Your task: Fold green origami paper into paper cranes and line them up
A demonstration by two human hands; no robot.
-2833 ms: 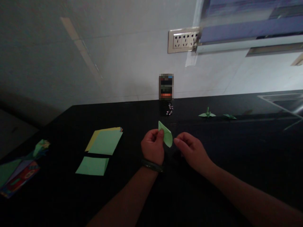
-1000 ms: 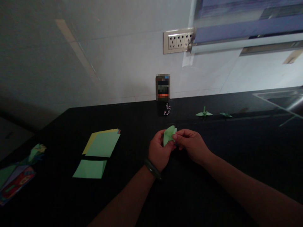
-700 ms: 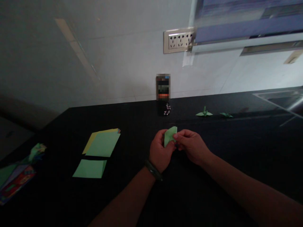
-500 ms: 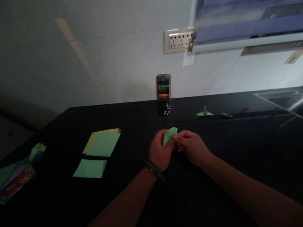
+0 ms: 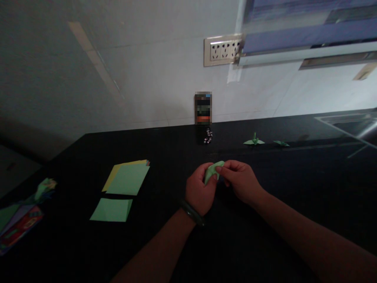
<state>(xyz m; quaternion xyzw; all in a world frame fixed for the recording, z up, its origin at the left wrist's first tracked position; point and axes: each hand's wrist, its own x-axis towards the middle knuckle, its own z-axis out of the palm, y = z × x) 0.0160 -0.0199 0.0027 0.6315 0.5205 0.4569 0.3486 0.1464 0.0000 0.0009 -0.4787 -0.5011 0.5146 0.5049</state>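
A small folded piece of light green paper [image 5: 212, 170] is held between both hands above the black countertop [image 5: 165, 243]. My left hand [image 5: 200, 189], with a dark bangle [image 5: 192, 213] at its wrist, is closed around the paper's left and lower side, thumb on the near face. My right hand [image 5: 240, 181] pinches the paper's right edge between thumb and fingers. Part of the folded paper is hidden behind the fingers. To the left lie a stack of green and yellow paper squares [image 5: 128, 179] and a creased green sheet [image 5: 112, 210].
Two green paper cranes [image 5: 254, 140] sit toward the back right. A phone-like device [image 5: 203, 109] leans on the wall, with a beaded string [image 5: 208, 136] before it. A colourful packet [image 5: 22, 228] lies far left; a sink edge [image 5: 347, 122] is at right.
The folded green paper has tilted to the right and its top is lower. My right thumb and fingers have shifted slightly along its edge, while my left hand keeps its hold.
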